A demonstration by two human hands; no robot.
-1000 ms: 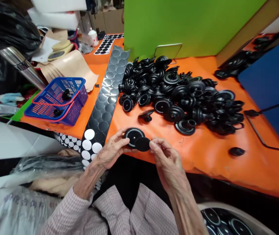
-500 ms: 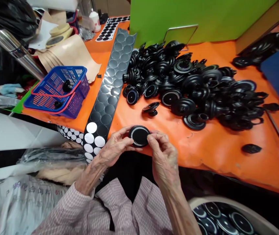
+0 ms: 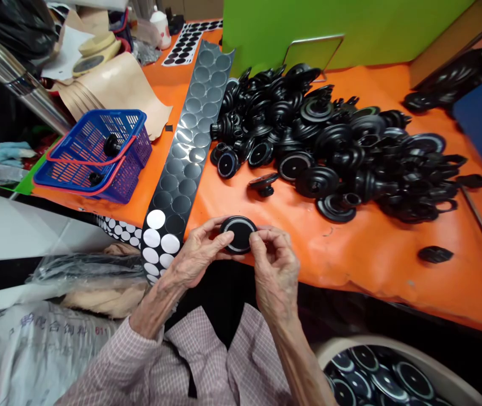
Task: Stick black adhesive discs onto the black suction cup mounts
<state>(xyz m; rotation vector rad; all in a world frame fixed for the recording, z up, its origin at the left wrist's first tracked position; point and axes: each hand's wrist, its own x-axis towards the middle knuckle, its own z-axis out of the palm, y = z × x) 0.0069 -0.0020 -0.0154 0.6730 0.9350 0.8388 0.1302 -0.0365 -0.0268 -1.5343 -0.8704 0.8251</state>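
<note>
My left hand (image 3: 197,252) grips a black round plastic part (image 3: 239,230) by its left rim, the thumb lying on its upper face. That face carries a pale ring around a flat dark disc. My right hand (image 3: 278,264) is closed, its thumb and forefinger pinching at the right edge of the same part. Whether a loose piece sits under the right fingertips cannot be made out. To the left lies a long strip of round stickers (image 3: 182,152), dark along most of its length, with bare white circles (image 3: 155,219) at the near end.
A heap of black plastic parts (image 3: 283,113) covers the orange table (image 3: 207,200). One part (image 3: 263,183) lies nearer me. A blue basket (image 3: 133,163) stands left, beside brown paper (image 3: 114,84). A tub (image 3: 329,351) of black discs stands below right. A green panel (image 3: 266,34) closes the back.
My right thumb has shifted slightly left over the edge of the part. My left thumb lies a little further onto its face. The whole view has moved slightly.
</note>
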